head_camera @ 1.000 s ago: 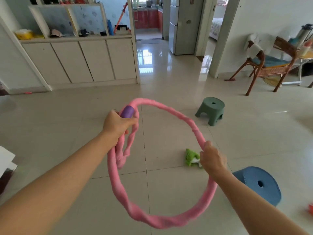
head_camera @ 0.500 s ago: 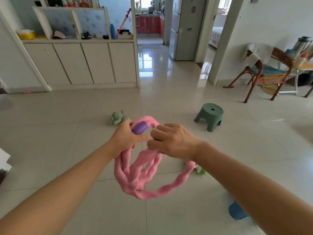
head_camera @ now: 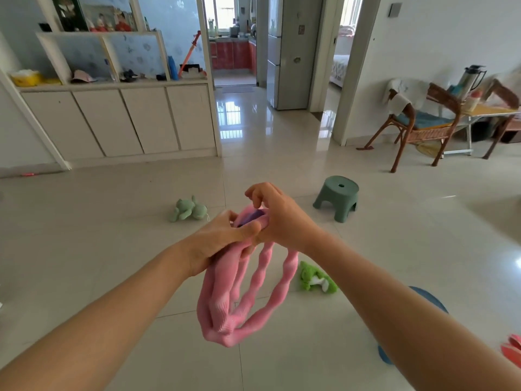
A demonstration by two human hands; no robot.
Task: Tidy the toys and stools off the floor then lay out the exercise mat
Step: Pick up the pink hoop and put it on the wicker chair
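Observation:
A soft pink hoop [head_camera: 248,300] with a purple joint hangs folded into several loops in front of me. My left hand [head_camera: 217,244] grips the gathered top of the loops. My right hand [head_camera: 279,218] pinches the same top at the purple joint, touching my left hand. On the floor beyond lie a pale green plush toy [head_camera: 188,209] and a bright green plush toy [head_camera: 314,277]. A green stool [head_camera: 337,197] stands to the right. A blue stool [head_camera: 428,299] is mostly hidden behind my right forearm.
White cabinets with shelves [head_camera: 118,119] line the back left wall. A rattan chair [head_camera: 417,128] and a table [head_camera: 490,114] stand at the right. A doorway [head_camera: 234,80] leads to a kitchen. A red object [head_camera: 511,349] lies at the right edge.
The open pink hoop has been folded into hanging loops. My right hand came from the hoop's right side over to my left hand at the purple joint.

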